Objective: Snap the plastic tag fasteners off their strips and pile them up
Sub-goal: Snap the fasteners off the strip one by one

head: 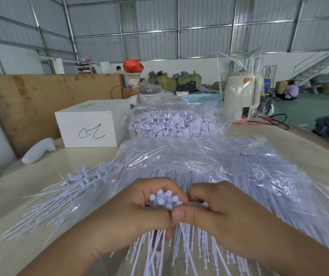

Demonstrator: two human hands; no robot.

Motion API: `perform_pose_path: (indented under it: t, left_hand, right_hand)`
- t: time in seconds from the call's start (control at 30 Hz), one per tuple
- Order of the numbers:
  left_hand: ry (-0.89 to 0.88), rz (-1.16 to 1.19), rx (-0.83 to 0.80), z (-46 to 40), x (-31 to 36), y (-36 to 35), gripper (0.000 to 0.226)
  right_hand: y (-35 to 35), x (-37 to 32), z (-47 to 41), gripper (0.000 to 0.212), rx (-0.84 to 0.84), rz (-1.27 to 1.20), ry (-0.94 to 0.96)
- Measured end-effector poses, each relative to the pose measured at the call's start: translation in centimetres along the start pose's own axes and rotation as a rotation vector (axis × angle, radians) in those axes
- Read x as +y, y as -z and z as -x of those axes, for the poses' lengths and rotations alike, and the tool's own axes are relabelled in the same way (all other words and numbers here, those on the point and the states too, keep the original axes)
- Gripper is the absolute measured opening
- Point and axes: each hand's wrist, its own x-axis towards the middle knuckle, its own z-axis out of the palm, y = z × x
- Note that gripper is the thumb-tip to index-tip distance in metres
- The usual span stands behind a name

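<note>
Both hands meet, left hand [131,212] and right hand [209,212] gripping one bundle of fasteners [164,200]. Behind, an open clear bag [227,114] holds loose snapped fasteners [171,122].

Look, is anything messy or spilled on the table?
Yes. A loose spread of tag fasteners lies fanned on the bare table left of the plastic bag, outside it. Both hands, left hand and right hand, grip one bundle of fasteners.

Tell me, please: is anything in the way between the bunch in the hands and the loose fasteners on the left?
Nothing visible. The bunch of fasteners, gripped by left hand and right hand, has bare table beside the loose pile.
</note>
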Motion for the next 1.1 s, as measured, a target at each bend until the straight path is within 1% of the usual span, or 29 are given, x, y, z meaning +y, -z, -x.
perform_pose_path:
  t: [0.07,0.17,0.2,0.27,0.33,0.43,0.47,0.57,0.6,0.63,0.67,0.7,0.73,0.77,0.8,0.83,0.93,1.0,1.1]
  left_hand:
    - [-0.023,0.015,0.029,-0.1,-0.2,0.0,0.006]
    - [-0.039,0.004,0.061,0.0,-0.3,0.0,0.007]
    - [-0.057,-0.010,0.085,-0.1,-0.4,-0.1,0.008]
    - [-0.102,-0.043,0.152,-0.1,-0.4,-0.5,0.008]
    - [-0.131,-0.041,0.233,-0.2,-0.4,-0.9,0.009]
    - [-0.150,-0.003,0.312,-0.1,0.2,-1.2,0.015]
    - [-0.159,0.011,0.331,0.1,0.4,-1.4,0.015]
    - [-0.163,-0.008,0.364,0.4,0.7,-2.8,0.019]
    - [-0.169,-0.017,0.372,0.3,0.6,-3.4,0.020]
    - [-0.177,-0.013,0.381,0.2,0.6,-3.8,0.020]
    - [-0.179,-0.001,0.386,0.0,0.5,-3.9,0.019]
    - [-0.181,0.012,0.383,-0.2,0.5,-3.8,0.016]
    - [-0.184,0.029,0.374,-0.3,0.5,-3.5,0.013]
    - [-0.188,0.055,0.363,-0.3,0.4,-3.1,0.011]
    - [-0.186,0.087,0.351,-0.2,0.4,-2.6,0.010]
    - [-0.180,0.109,0.340,-0.2,0.4,-2.2,0.010]
    - [-0.154,0.108,0.295,-0.1,0.2,-1.4,0.012]
    - [-0.137,0.095,0.240,-0.1,0.1,-1.2,0.018]
    - [-0.119,0.074,0.152,-0.1,-0.1,-1.1,0.025]
  right_hand:
    - [0.6,0.2,0.1,0.073,-0.023,-0.069,-0.017]
    - [1.8,0.3,0.3,0.065,-0.100,-0.149,0.001]
    - [2.1,0.3,0.3,0.061,-0.106,-0.162,0.002]
    - [2.3,0.1,0.2,0.052,-0.061,-0.175,-0.002]
    - [2.0,-0.3,0.1,0.046,0.031,-0.174,-0.013]
    - [1.0,-1.2,0.0,0.044,0.196,-0.206,-0.015]
    - [0.7,-1.5,-0.1,0.045,0.273,-0.235,-0.031]
    - [1.7,-1.1,-0.6,0.050,0.588,-0.377,-0.104]
    - [2.4,-0.9,-0.6,0.050,0.653,-0.406,-0.099]
    - [2.9,-0.6,-0.5,0.049,0.660,-0.412,-0.072]
    - [3.1,-0.6,-0.2,0.047,0.596,-0.417,-0.031]
    - [3.0,-0.6,0.1,0.041,0.469,-0.436,0.018]
    - [2.7,-0.7,0.2,0.032,0.307,-0.458,0.062]
    - [2.4,-0.7,0.4,0.028,0.152,-0.460,0.099]
    - [2.0,-0.6,0.5,0.029,0.044,-0.439,0.129]
    - [1.8,-0.4,0.5,0.034,-0.011,-0.398,0.146]
    - [1.2,-0.1,0.5,0.047,-0.003,-0.229,0.140]
    - [1.0,0.0,0.5,0.056,0.015,-0.137,0.142]
    - [1.0,0.0,0.6,0.065,0.022,-0.118,0.138]
